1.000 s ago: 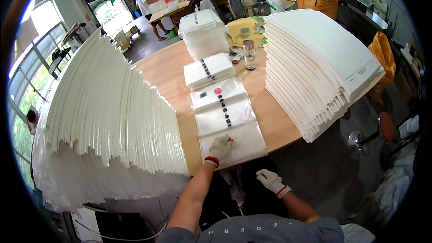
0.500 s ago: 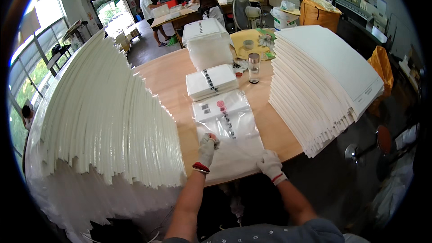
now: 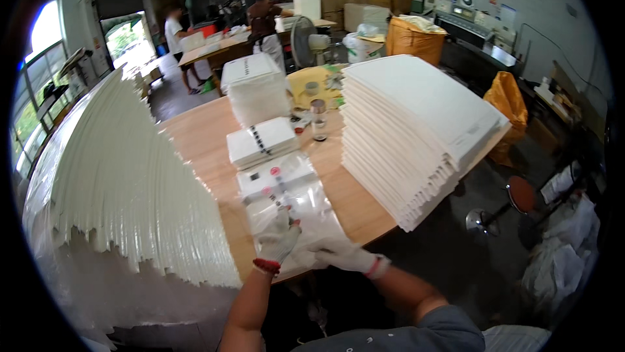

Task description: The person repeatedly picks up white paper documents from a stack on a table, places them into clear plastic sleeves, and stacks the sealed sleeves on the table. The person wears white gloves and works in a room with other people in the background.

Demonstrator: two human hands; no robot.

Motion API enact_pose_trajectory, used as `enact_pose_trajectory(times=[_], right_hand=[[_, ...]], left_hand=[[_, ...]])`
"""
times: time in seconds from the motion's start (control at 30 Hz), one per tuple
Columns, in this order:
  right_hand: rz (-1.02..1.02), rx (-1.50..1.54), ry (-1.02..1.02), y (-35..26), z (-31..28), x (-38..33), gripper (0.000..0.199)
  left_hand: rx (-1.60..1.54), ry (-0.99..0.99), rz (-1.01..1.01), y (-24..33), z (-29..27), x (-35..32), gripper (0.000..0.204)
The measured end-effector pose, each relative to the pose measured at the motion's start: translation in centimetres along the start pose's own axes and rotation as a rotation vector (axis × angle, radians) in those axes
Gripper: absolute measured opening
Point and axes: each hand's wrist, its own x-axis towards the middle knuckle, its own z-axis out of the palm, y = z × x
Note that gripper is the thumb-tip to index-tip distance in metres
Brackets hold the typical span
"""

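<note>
The bag [image 3: 316, 205] lies on the table [image 3: 371, 205], at the near edge, in front of the person. The gloved left hand [image 3: 278, 240] is over the lower half of the bag, fingers bent; whether it grips the film cannot be told. The gloved right hand [image 3: 345, 255] is at the near end of the bag, just beside the left hand, fingers pointing left; its grip also cannot be told. Beyond the bag lies the pack [image 3: 277, 137], then the pile [image 3: 257, 98]. The bottle [image 3: 318, 121] stands upright right of the pack. The left stack [image 3: 130, 176] and right stack [image 3: 416, 104] flank the bag.
</note>
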Motion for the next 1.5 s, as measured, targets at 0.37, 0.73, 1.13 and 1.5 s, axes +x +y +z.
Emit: enact_pose_trajectory(times=[0.37,0.73,1.13,1.5], right_hand=[[-0.251,-0.974,0.566,-12.8,-27.6,-5.8,0.047],[-0.62,-1.178,0.267,-19.7,-22.6,-6.2,0.021],[0.195,0.141,0.689,-9.8,-17.2,-16.5,0.033],[0.128,0.053,0.734,-3.6,-2.8,-14.0,0.04]], left_hand=[[-0.004,0.301,0.571,7.1,-3.4,-5.2,0.041],[-1.639,-0.877,0.042,18.1,-2.1,-3.6,0.047],[-0.603,-0.435,0.237,15.4,-7.0,-10.2,0.068],[0.208,0.495,0.529,7.7,2.8,-10.4,0.069]])
